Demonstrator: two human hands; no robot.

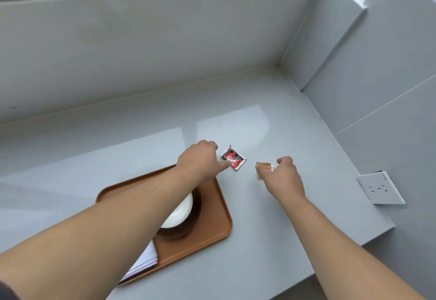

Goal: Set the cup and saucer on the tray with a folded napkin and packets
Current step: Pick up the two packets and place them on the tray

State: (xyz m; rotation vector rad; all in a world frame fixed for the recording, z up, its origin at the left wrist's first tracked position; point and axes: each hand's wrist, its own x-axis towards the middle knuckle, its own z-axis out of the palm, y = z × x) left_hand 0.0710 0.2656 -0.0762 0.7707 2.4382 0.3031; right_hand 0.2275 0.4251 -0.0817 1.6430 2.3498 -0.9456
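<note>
A brown tray (212, 236) lies on the grey counter. On it a white cup (180, 212) stands on a dark saucer (192, 225), both partly hidden by my left forearm. A folded white napkin (146, 260) lies at the tray's near corner. Beyond the tray's far corner a red and black packet (234, 157) rests on the counter, with my left hand (200, 160) pinching its near edge between thumb and fingers. To the right, my right hand (282, 174) grips an orange and white packet (265, 165) just above the counter.
A grey back wall rises behind the counter (259, 120) and a side wall closes it on the right. A white wall socket (379, 187) sits low on the right wall. The counter's front edge runs diagonally at lower right.
</note>
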